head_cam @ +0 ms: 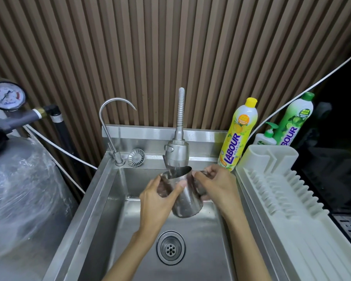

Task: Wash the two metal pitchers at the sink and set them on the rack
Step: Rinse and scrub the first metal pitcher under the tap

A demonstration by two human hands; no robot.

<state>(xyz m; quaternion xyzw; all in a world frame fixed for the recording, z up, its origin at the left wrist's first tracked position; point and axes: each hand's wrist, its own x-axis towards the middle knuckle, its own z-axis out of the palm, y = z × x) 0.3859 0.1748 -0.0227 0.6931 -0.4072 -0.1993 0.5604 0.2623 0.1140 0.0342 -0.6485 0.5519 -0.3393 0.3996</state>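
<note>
A yellow-capped soap bottle (239,136), a white pump bottle (265,138) and a green-capped soap bottle (294,120) are standing side by side by a brown slatted wall (170,47). At left, a pressure gauge (6,96) is sitting above a plastic-wrapped tank (22,189).

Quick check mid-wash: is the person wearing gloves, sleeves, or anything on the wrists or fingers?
No gloves: the left hand and right hand are both bare. The left forearm and right forearm are uncovered down to the bottom edge of the view, with no sleeve in sight. No watch, bracelet or ring shows on either side.
</note>
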